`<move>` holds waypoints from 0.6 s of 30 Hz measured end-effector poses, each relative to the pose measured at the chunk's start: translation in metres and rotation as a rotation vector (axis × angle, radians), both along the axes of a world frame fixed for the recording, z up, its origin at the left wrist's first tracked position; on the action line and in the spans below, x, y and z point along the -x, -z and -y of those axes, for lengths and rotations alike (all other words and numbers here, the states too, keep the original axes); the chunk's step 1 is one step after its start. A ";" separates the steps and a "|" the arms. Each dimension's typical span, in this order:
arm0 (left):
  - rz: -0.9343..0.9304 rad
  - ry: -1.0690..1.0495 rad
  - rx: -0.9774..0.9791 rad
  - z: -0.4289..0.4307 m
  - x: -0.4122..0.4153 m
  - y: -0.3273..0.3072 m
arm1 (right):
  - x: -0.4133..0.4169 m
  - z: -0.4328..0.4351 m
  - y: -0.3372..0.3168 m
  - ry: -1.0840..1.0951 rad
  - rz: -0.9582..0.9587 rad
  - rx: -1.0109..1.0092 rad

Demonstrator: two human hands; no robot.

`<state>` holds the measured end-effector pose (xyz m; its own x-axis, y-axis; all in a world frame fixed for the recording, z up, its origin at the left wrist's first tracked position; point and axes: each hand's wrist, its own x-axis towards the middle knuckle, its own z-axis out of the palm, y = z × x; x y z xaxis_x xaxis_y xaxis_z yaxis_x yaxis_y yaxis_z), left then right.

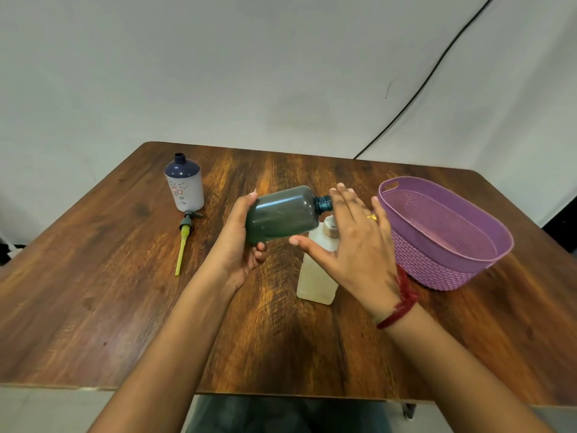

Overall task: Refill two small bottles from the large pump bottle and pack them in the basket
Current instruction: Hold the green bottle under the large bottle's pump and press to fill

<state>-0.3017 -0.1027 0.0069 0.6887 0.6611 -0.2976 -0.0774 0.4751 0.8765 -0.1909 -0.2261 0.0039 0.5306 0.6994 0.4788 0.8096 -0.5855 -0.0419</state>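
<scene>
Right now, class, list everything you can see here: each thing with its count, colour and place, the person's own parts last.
Table: one, brown wood, under everything.
Large bottle: one, white with dark blue shoulder, uncapped, standing far left.
Pump: one, grey head, yellow-green tube, lying before the large bottle.
Dark bottle: one, teal-green, uncapped, held on its side above mid-table.
Pale bottle: one, clear, pale liquid, standing below the right hand.
Basket: one, purple, on the table's right.
Cable: one, black, on the wall behind.
Left hand: grips the dark bottle.
Right hand: open, fingers spread by the dark bottle's neck.
</scene>
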 end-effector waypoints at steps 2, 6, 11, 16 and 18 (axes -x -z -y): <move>0.010 0.004 -0.002 0.000 -0.001 -0.001 | -0.003 0.000 -0.008 -0.014 0.000 -0.004; 0.002 -0.012 -0.003 -0.001 -0.002 0.003 | 0.001 -0.001 0.001 0.012 -0.011 -0.026; -0.009 0.000 0.017 -0.002 -0.001 0.005 | 0.000 -0.002 0.002 0.001 -0.009 -0.025; 0.007 0.002 0.007 -0.002 -0.003 0.005 | 0.000 -0.001 -0.002 -0.008 -0.031 -0.032; 0.002 -0.006 0.010 0.000 -0.002 0.006 | 0.004 -0.001 0.007 0.007 -0.018 -0.022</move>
<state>-0.2994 -0.1023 0.0005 0.6852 0.6625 -0.3027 -0.0820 0.4832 0.8717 -0.1952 -0.2248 -0.0033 0.5442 0.6851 0.4842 0.8043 -0.5903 -0.0687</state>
